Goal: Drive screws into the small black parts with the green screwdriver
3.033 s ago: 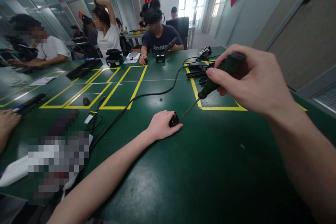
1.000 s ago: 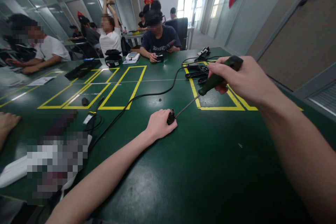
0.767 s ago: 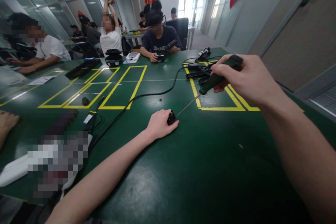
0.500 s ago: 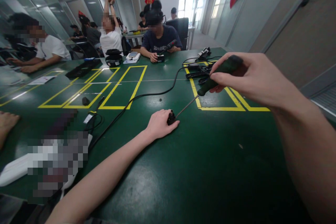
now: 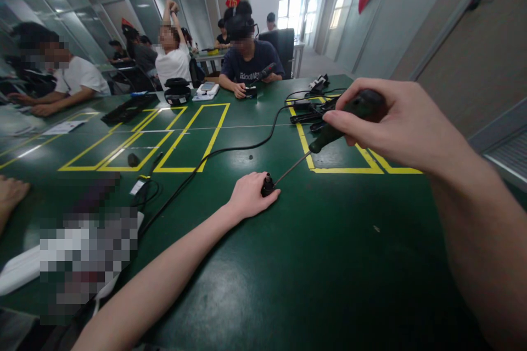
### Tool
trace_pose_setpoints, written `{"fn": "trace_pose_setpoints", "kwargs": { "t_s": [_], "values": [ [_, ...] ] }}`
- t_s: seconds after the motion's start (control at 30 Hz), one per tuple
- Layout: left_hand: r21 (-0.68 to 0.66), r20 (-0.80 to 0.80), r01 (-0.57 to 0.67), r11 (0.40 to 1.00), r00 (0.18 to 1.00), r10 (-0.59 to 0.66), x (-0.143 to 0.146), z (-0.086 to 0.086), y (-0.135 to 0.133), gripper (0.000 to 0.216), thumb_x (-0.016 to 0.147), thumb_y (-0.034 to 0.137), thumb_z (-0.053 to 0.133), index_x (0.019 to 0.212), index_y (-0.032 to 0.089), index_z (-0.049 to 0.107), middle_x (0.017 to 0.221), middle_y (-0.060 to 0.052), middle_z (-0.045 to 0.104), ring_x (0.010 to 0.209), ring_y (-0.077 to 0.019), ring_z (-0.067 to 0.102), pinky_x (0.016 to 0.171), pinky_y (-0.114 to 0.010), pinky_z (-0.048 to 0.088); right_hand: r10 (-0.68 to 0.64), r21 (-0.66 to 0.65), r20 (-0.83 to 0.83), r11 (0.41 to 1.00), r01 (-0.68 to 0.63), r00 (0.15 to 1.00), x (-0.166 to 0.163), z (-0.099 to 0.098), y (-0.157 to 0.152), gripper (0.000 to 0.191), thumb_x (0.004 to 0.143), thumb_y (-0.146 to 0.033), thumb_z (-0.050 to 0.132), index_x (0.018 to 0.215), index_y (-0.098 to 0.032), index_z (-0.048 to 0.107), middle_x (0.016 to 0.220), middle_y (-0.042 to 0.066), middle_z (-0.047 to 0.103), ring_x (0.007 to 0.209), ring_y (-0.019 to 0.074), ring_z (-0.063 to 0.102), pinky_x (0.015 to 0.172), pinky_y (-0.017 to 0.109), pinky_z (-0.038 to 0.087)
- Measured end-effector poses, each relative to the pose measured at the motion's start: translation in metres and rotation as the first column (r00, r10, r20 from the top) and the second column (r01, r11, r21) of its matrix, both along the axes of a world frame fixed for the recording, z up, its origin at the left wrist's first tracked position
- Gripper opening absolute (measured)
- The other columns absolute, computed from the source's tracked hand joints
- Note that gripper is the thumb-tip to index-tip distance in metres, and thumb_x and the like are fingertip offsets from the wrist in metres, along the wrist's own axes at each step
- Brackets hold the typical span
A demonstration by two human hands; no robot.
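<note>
My left hand (image 5: pixel 250 195) lies on the green table (image 5: pixel 313 263) with its fingers closed round a small black part (image 5: pixel 267 185), which stands on the table top. My right hand (image 5: pixel 391 123) is raised to the right and grips the dark green handle of a screwdriver (image 5: pixel 329 132). The thin metal shaft slants down and left, and its tip meets the top of the small black part. Most of that part is hidden by my left fingers.
A black cable (image 5: pixel 230 149) runs across the table from beyond the yellow taped boxes (image 5: pixel 185 137). Black tools (image 5: pixel 308 116) lie in the right yellow box. A blurred item (image 5: pixel 82 252) sits at left. Other people sit along the far side; another person's hand (image 5: pixel 10 194) rests at the left edge.
My right hand has shifted and turned slightly on the screwdriver handle while the tip stays on the black part. My left hand has kept its place. A person at the back holds both arms raised.
</note>
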State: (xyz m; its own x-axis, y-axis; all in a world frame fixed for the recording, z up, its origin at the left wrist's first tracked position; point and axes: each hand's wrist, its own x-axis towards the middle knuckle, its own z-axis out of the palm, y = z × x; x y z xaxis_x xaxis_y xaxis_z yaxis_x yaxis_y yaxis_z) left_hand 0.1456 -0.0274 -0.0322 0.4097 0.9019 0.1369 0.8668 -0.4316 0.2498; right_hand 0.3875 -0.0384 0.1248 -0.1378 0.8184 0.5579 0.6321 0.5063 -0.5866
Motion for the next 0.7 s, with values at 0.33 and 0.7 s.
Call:
{"fn": "trace_pose_setpoints", "kwargs": {
  "t_s": [0.33,0.7],
  "values": [
    [0.012,0.006,-0.002,1.0,1.0,0.002,-0.0005,-0.0021,0.0006,0.026,0.097,0.047,0.065,0.089,0.022,0.061,0.086,-0.006,0.07,0.085,-0.0254,0.069,0.077,-0.035,0.053,0.024,-0.037,0.012,0.999,-0.023,1.0,-0.0036,0.0032,-0.0038,0.029,0.077,-0.051,0.066,0.068,-0.024,0.061,0.057,-0.001,0.051,0.054,0.0142,0.044,0.053,0.031,0.031],
    [-0.008,0.029,0.004,1.0,1.0,-0.003,-0.0001,-0.0006,0.0007,0.021,0.092,0.042,0.067,0.094,0.021,0.065,0.087,-0.006,0.072,0.085,-0.0254,0.069,0.081,-0.036,0.054,0.04,-0.063,-0.042,0.997,-0.043,0.998,0.0004,-0.0003,0.0011,0.019,0.07,-0.041,0.069,0.074,-0.024,0.062,0.068,0.0,0.057,0.058,0.0147,0.047,0.053,0.031,0.032]
  ]
}}
